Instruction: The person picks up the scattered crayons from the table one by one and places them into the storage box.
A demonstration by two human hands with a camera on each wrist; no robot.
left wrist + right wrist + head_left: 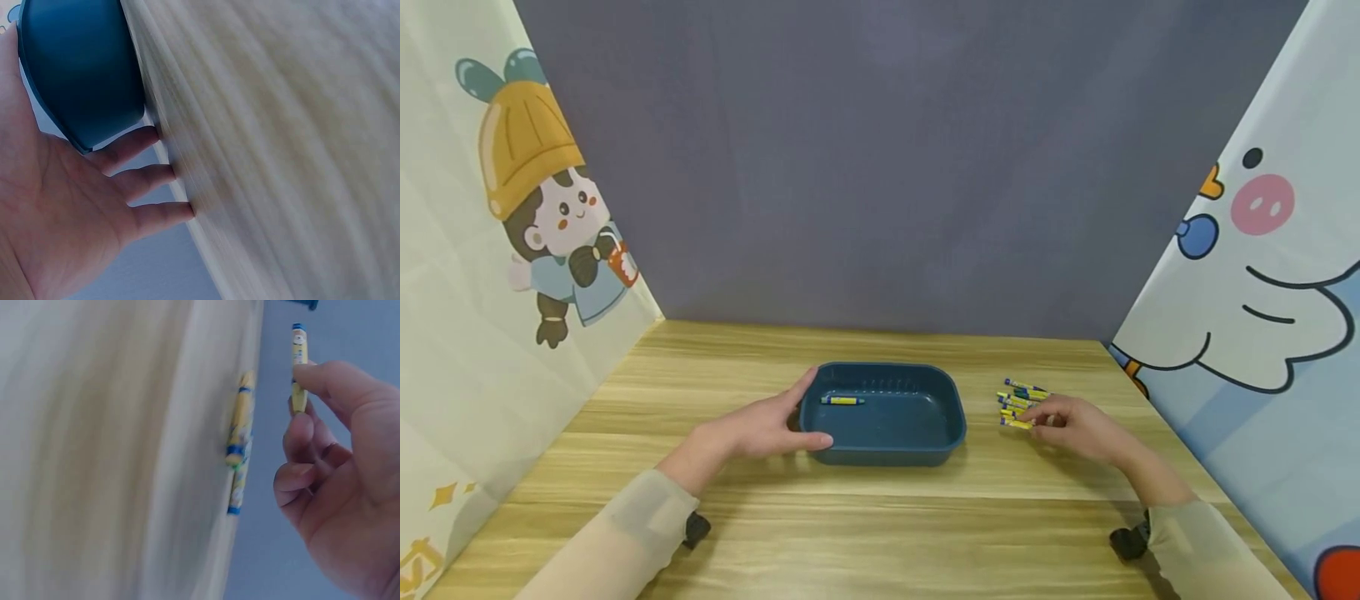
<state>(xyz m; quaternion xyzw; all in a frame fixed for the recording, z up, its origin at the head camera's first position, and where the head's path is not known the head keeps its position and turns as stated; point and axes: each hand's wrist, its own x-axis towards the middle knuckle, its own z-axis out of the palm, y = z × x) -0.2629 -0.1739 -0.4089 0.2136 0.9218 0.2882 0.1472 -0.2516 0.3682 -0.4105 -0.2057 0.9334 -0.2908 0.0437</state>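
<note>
A dark blue plastic basin (880, 457) stands on the table, with one yellow-wrapped crayon (842, 401) lying inside near its left end. My left hand (760, 427) spans the basin's left end, thumb over the near rim. In the left wrist view its other fingers (147, 181) extend straight, tips at the tabletop. My right hand (1078, 425) pinches a yellow crayon with blue bands (300, 353) between thumb and fingers, raised above the tabletop in the right wrist view. Several more crayons (1018, 402) lie in a loose pile beside that hand, partly hidden by it.
The wood-grain table (865, 533) runs back to a grey cloth wall (880, 167). White printed panels flank it, a cartoon child (561, 208) on the left and a cartoon bird (1262, 308) on the right.
</note>
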